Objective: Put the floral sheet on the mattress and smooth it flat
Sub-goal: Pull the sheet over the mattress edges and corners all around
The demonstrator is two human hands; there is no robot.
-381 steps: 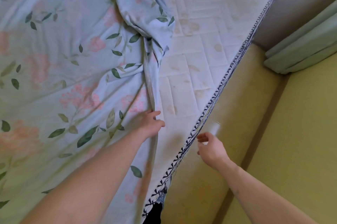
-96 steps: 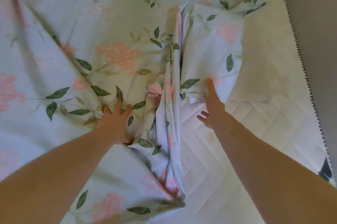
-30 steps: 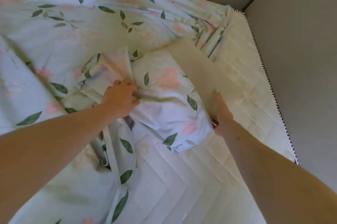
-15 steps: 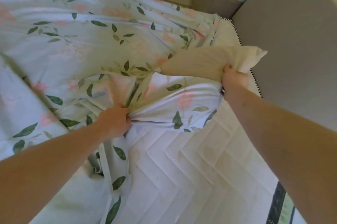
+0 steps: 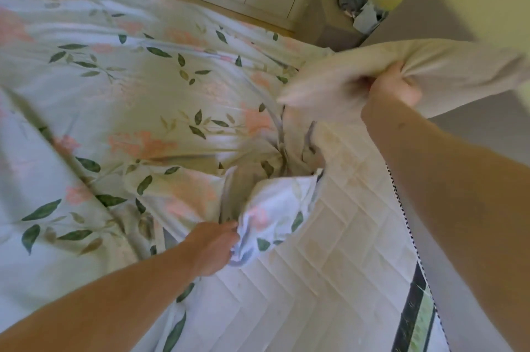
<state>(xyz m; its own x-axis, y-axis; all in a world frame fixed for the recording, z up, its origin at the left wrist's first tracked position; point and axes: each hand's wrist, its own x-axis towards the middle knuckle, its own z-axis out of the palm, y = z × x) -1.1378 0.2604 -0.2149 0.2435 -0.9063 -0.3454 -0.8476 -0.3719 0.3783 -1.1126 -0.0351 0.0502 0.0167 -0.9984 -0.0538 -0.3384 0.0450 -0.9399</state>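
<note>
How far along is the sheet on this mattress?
Done: the floral sheet covers the left part of the mattress. In hand: the left hand grips a bunched edge; the right hand holds a beige pillow lifted clear. Left: bare quilting on the right needs covering, and the folds need smoothing.

Two bare forearms, no sleeves in view, left hand (image 5: 210, 250) and right hand (image 5: 394, 87) without rings or gloves
</note>
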